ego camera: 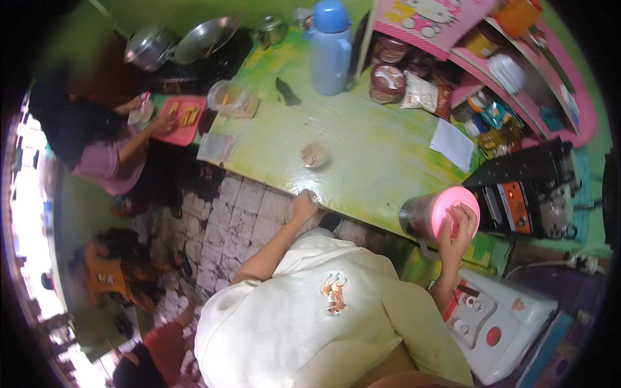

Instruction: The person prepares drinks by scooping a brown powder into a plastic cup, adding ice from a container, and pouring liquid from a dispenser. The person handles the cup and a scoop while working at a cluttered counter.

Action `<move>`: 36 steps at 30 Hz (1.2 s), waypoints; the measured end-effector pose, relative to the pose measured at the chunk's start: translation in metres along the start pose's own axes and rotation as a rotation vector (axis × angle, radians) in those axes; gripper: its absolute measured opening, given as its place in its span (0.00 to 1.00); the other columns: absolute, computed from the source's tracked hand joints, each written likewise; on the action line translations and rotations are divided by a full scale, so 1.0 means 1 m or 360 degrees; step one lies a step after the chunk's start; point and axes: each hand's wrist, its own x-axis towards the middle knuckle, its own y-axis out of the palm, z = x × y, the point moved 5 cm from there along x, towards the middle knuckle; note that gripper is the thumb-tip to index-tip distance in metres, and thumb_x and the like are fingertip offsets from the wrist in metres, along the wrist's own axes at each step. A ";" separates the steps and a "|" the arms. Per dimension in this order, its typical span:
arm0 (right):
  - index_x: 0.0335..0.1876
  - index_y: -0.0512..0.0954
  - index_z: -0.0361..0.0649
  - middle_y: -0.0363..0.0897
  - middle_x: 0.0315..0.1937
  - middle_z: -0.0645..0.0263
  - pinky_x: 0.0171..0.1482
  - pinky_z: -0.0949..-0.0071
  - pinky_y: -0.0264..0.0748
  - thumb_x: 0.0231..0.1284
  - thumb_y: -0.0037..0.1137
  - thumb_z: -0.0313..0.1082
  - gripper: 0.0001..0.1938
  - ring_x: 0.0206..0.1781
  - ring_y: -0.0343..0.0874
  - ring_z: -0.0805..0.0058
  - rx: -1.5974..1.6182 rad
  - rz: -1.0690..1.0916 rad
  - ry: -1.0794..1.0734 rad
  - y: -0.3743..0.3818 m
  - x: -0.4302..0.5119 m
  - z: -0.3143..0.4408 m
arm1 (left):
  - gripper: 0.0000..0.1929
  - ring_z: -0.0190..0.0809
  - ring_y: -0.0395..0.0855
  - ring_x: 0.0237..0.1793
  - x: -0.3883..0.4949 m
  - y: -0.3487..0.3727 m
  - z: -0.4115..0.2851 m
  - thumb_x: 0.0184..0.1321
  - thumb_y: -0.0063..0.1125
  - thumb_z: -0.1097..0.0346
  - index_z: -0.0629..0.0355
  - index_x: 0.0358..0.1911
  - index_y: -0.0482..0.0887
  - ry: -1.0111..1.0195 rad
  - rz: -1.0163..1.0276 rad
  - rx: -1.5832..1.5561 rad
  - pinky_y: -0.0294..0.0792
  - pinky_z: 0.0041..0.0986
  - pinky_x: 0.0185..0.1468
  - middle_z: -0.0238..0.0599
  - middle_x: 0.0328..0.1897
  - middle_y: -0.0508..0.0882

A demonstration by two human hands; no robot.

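Note:
My right hand has its fingers spread over the pink lid of a dark, see-through cylindrical container. That container stands at the right front of the green-and-yellow table. At the table's front edge rests my left hand, with its fingers partly hidden. Beyond it, a small clear bag or cup of light brown contents sits on the tabletop. Farther back stands a blue thermos jug.
A machine with an orange panel flanks the container, near a sheet of paper. Pink shelving holds packets and jars. Left, a person works over a pink tray. A white washing machine stands at lower right.

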 end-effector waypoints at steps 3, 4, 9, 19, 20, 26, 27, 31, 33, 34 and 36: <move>0.45 0.79 0.39 0.72 0.52 0.53 0.59 0.62 0.69 0.58 0.54 0.24 0.10 0.57 0.72 0.54 0.0076 -0.0024 -0.0034 -0.008 -0.008 0.011 | 0.18 0.43 0.79 0.38 -0.028 0.027 -0.047 0.48 0.67 0.66 0.62 0.43 0.77 0.0020 0.0561 -0.0327 0.72 0.32 0.42 0.42 0.36 0.80; 0.45 0.79 0.39 0.73 0.51 0.53 0.58 0.62 0.70 0.57 0.54 0.23 0.10 0.56 0.73 0.54 0.0063 -0.0032 -0.0060 -0.013 -0.009 0.014 | 0.18 0.41 0.79 0.39 -0.034 0.035 -0.069 0.49 0.66 0.66 0.62 0.44 0.77 0.0048 0.0778 -0.0301 0.72 0.31 0.43 0.42 0.37 0.80; 0.44 0.79 0.39 0.74 0.47 0.55 0.52 0.66 0.73 0.56 0.55 0.21 0.10 0.51 0.76 0.57 0.0116 -0.0095 0.0160 -0.051 -0.048 0.019 | 0.18 0.41 0.78 0.46 -0.068 0.067 -0.199 0.54 0.63 0.70 0.63 0.49 0.76 0.0468 0.1468 -0.0225 0.71 0.28 0.51 0.43 0.46 0.79; 0.40 0.79 0.41 0.76 0.38 0.58 0.44 0.64 0.73 0.59 0.54 0.25 0.06 0.41 0.77 0.58 -0.0338 -0.0711 0.0705 -0.190 -0.224 0.003 | 0.13 0.32 0.79 0.46 -0.225 0.131 -0.390 0.59 0.58 0.79 0.65 0.48 0.77 0.0967 0.2450 -0.0826 0.71 0.23 0.53 0.37 0.46 0.81; 0.40 0.79 0.41 0.76 0.37 0.58 0.44 0.64 0.73 0.59 0.55 0.25 0.05 0.41 0.77 0.58 -0.0357 -0.0759 0.0801 -0.202 -0.248 0.004 | 0.13 0.31 0.79 0.45 -0.239 0.137 -0.405 0.59 0.58 0.80 0.66 0.47 0.78 0.1177 0.2344 -0.0854 0.71 0.23 0.52 0.37 0.48 0.80; 0.28 0.74 0.40 0.71 0.20 0.62 0.32 0.68 0.65 0.62 0.54 0.27 0.06 0.25 0.70 0.66 -0.0762 -0.1167 0.1146 -0.256 -0.378 0.027 | 0.08 0.32 0.82 0.40 -0.315 0.189 -0.447 0.68 0.53 0.72 0.69 0.46 0.81 0.0864 0.2186 -0.1140 0.75 0.24 0.47 0.40 0.38 0.85; 0.27 0.73 0.39 0.69 0.19 0.63 0.30 0.69 0.64 0.63 0.53 0.28 0.08 0.24 0.69 0.68 -0.0667 -0.1410 0.1170 -0.261 -0.400 0.030 | 0.09 0.32 0.83 0.39 -0.326 0.194 -0.451 0.69 0.53 0.71 0.69 0.47 0.81 0.0789 0.2180 -0.1166 0.76 0.24 0.45 0.40 0.36 0.85; 0.27 0.70 0.39 0.64 0.18 0.67 0.25 0.75 0.60 0.71 0.45 0.33 0.13 0.21 0.64 0.79 -0.0420 -0.2235 0.1232 -0.264 -0.479 0.037 | 0.12 0.26 0.67 0.12 -0.369 0.196 -0.472 0.73 0.47 0.64 0.68 0.42 0.79 0.1118 0.2280 -0.1036 0.62 0.18 0.18 0.32 0.15 0.74; 0.30 0.70 0.38 0.64 0.18 0.69 0.26 0.76 0.60 0.73 0.41 0.34 0.13 0.23 0.64 0.81 -0.0181 -0.2618 0.1100 -0.266 -0.510 0.039 | 0.13 0.26 0.60 0.09 -0.397 0.198 -0.483 0.74 0.45 0.61 0.64 0.38 0.74 0.1204 0.2396 -0.1330 0.54 0.18 0.15 0.28 0.12 0.67; 0.34 0.69 0.39 0.63 0.19 0.70 0.26 0.77 0.60 0.75 0.38 0.35 0.12 0.22 0.62 0.82 -0.0350 -0.2637 0.1270 -0.268 -0.522 0.044 | 0.12 0.26 0.60 0.09 -0.408 0.201 -0.488 0.74 0.44 0.61 0.64 0.38 0.74 0.1239 0.2399 -0.1399 0.53 0.19 0.15 0.28 0.12 0.66; 0.42 0.68 0.40 0.61 0.22 0.73 0.25 0.80 0.58 0.78 0.31 0.36 0.12 0.22 0.60 0.85 -0.0678 -0.2639 0.1370 -0.278 -0.535 0.054 | 0.12 0.26 0.59 0.10 -0.430 0.205 -0.496 0.74 0.44 0.61 0.63 0.40 0.73 0.1350 0.2427 -0.1533 0.54 0.20 0.16 0.27 0.12 0.65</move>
